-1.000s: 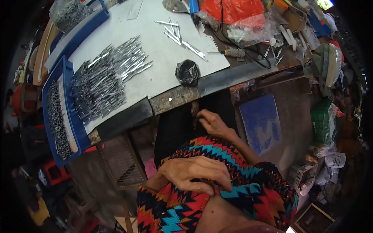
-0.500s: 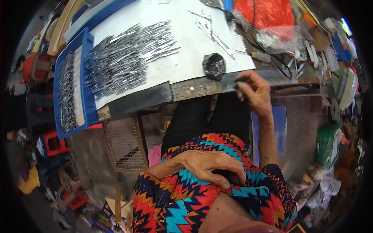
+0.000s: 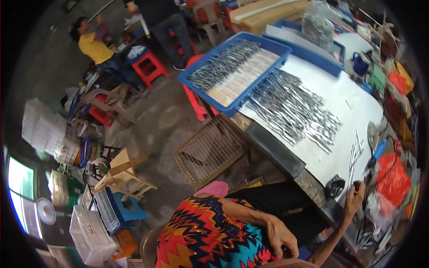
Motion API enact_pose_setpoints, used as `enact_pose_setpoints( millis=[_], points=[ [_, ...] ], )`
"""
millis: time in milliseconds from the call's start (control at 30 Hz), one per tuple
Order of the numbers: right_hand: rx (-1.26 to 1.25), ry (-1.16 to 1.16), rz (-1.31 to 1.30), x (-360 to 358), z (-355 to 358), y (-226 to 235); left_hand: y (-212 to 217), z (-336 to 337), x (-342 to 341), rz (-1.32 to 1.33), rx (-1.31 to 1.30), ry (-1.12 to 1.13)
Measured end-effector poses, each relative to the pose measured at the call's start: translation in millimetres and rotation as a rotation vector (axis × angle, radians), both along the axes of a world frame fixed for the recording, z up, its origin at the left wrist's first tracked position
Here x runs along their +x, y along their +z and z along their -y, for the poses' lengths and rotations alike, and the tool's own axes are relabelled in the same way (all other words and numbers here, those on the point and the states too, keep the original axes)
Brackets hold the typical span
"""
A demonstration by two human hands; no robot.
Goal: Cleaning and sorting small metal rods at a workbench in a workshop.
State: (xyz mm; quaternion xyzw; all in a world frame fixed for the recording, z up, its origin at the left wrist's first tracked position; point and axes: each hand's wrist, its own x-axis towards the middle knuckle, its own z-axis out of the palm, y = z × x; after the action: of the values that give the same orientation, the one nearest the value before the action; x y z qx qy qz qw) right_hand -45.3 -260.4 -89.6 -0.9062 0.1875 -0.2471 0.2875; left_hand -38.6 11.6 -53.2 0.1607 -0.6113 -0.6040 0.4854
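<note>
Black bag (image 3: pixel 334 186) just left of the right hand (image 3: pixel 354 196)

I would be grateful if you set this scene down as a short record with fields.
left hand: left hand loosely curled before the patterned shirt, nothing seen in it
right hand: right hand at the table's near edge, beside the black plastic bundle; whether it holds anything is unclear
on white sheet: broad spread of slim metal pieces; a few loose silver pieces
blue tray: small dark metal pieces along one side
background: person in a yellow top; red stool
</note>
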Motion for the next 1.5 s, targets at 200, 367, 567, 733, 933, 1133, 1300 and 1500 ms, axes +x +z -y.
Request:
enact_pose_setpoints(
  millis=[200,367,567,733,933,1133,1300,1500],
  points=[
    [-0.203,0.018,-0.038,12,6,-1,2,4,-1,-0.016,-0.012,0.057],
    [-0.215,0.016,-0.061,16,6,-4,-16,11,-11,0.066,-0.031,0.100],
    [-0.219,0.022,-0.028,10,9,-4,-34,14,-16,0.208,-0.050,0.136],
    [-0.217,-0.017,-0.008,11,6,-3,-48,16,-29,0.290,-0.070,0.181],
    [-0.234,-0.051,-0.045,11,1,1,-53,11,-20,0.330,-0.100,0.234],
    [-0.190,-0.083,-0.036,-4,-15,11,-55,-7,-7,0.403,-0.121,0.254],
    [-0.122,-0.112,0.082,-32,-22,9,-70,-10,-7,0.489,0.047,0.239],
    [-0.221,-0.146,0.111,-59,-54,10,-107,1,-17,0.686,0.077,0.325]
  ],
)
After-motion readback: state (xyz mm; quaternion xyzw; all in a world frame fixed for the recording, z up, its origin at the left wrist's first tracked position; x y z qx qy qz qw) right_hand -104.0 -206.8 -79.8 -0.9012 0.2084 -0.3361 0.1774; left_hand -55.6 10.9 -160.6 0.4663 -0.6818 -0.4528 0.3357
